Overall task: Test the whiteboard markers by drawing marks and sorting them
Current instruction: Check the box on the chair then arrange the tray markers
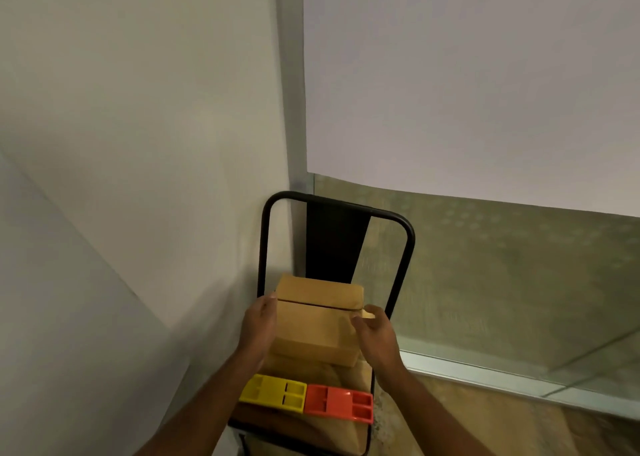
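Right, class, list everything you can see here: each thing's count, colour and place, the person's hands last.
chair: one, black frame, wooden seat, in the corner
cardboard box: one, brown, on the chair seat
yellow tray: one, yellow, front of seat, left
orange tray: one, orange, beside the yellow tray, right
whiteboard: one, white, upper right
left hand: one, against the box's left side
right hand: one, pinching a flap at the box's right

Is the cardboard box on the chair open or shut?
Shut: the cardboard box shows top flaps down, meeting at a seam; the right hand pinches a flap corner.
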Motion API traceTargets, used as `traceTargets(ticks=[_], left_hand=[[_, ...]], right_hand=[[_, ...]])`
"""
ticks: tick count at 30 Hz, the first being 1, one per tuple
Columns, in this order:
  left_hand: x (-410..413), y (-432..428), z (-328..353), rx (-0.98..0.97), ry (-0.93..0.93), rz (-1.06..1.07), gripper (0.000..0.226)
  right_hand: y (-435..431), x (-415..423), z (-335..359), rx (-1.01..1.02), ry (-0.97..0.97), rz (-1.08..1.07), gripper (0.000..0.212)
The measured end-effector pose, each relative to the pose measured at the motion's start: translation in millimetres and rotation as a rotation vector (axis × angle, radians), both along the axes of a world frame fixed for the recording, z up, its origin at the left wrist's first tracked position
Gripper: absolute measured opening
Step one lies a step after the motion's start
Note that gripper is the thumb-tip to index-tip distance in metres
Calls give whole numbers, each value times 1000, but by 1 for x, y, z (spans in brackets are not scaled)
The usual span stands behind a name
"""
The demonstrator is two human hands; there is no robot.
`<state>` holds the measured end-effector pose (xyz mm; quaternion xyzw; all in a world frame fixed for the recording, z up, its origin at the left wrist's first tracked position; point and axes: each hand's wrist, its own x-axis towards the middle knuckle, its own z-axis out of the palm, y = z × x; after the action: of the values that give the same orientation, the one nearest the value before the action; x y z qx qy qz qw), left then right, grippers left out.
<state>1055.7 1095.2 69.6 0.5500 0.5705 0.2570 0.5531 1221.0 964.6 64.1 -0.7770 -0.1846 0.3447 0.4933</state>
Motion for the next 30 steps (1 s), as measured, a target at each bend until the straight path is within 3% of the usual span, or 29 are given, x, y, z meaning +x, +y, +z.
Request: traceTargets(ticks=[4,8,13,17,19,21,24,27,30], left_hand=[[2,11,-4,29,14,86,33],[2,16,-16,-62,-16,103,33],[-2,17,-16,21,-13,292,37],[-13,20,-12,-60,-65,228,30],[-14,19,-17,5,78,56,22],[-10,15,-26,208,346,-190,18],[5,8,-44,403,694,-414,55],[23,5,-57,426,993,-568,92],[33,5,-74,469,980,-539,100]], right_hand=[[6,5,-13,-8,-13,-97,40],[11,17,-25,-17,44,-75,32],[2,27,-21,108,89,-153,21],[-5,35,-13,83,67,159,19],[-3,31,-13,9,-140,383,13],[1,25,-16,-31,-319,567,13],[12,14,-28,-74,-635,763,30],[19,5,-45,-113,-815,822,38],[27,-4,-56,-148,-958,830,39]])
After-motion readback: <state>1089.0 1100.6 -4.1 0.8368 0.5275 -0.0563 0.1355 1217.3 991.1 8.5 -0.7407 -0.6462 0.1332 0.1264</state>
